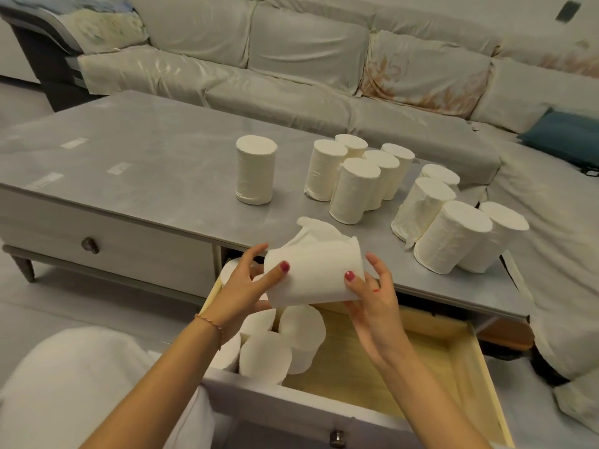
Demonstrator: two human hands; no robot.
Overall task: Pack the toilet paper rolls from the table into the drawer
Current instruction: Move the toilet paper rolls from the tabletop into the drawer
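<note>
Both hands, the left hand (pixel 240 286) and the right hand (pixel 372 296), are holding one toilet paper roll (pixel 312 273) with fingers clamped on it, above the open drawer (pixel 372 358), and next it probably needs lowering beside the packed rolls (pixel 278 341).

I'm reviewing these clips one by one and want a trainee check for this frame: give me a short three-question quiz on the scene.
1. True or false: both hands hold the same toilet paper roll above the open drawer.
2. How many rolls stand on the table?
A) five B) seven C) ten
3. Fill in: inside the drawer, the packed rolls sit at its ___ end.

Key
1. True: the left hand and the right hand grip the roll's two ends.
2. C: one roll alone, a cluster of five, and four by the right edge.
3. Left; the wooden bottom to the right is bare.
</note>
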